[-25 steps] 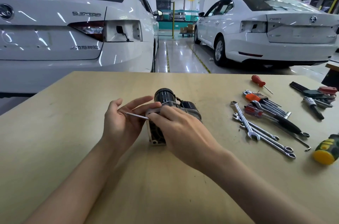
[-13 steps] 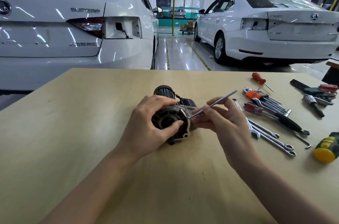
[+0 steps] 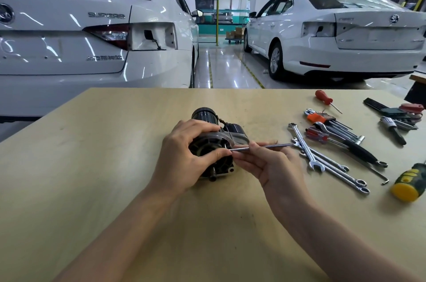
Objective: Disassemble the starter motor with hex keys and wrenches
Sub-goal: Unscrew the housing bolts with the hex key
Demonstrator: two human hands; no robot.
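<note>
A black and silver starter motor (image 3: 207, 145) lies on the wooden table (image 3: 92, 166) near its middle, its open end housing turned toward me. My left hand (image 3: 184, 157) grips that end housing from the left, thumb across its front. My right hand (image 3: 269, 164) pinches a thin silver rod-like tool (image 3: 265, 146), which lies almost level with its left tip at the housing's right edge. Whether the tip is seated in a bolt is hidden by my thumb.
Combination wrenches (image 3: 322, 161), a hex key set in an orange holder (image 3: 322, 119), a red screwdriver (image 3: 325, 99) and a yellow-green screwdriver handle (image 3: 408, 184) lie on the table's right side. More dark tools (image 3: 396, 118) sit far right. White cars stand beyond the table's far edge.
The thin tool passed from my left hand to my right. My left hand moved onto the motor's end housing, and the motor was turned. The tool then dropped from slanted to nearly level.
</note>
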